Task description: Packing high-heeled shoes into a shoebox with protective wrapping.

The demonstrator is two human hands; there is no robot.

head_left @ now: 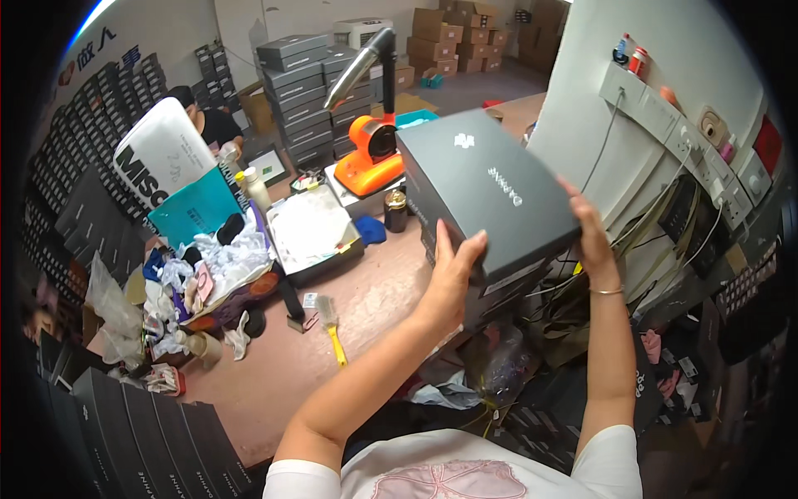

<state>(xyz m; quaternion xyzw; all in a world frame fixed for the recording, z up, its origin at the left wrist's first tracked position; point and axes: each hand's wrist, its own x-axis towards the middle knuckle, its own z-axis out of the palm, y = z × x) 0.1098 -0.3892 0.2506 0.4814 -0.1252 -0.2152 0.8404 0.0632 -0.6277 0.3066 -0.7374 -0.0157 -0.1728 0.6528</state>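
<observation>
A dark grey lidded shoe box [490, 183] is tilted in front of me at the right side of the table. My left hand [453, 270] grips its near left corner, thumb over the lid's edge and fingers down the side. On the opposite side, my right hand [592, 237] presses against the right end, partly behind it. Another dark box [490, 306] shows just beneath; whether the two touch I cannot tell. Left of the box stand a brown glass bottle [396, 212] and an orange hot-air blower [370, 158] with a metal nozzle.
On the pink table [258, 399] lie a yellow-handled brush [334, 333], an open box with white paper [312, 229] and a heap of crumpled tissue [224, 258]. Stacked grey boxes [295, 96] rise behind. Another person [218, 125] sits at the far left. Cables [665, 266] hang at right.
</observation>
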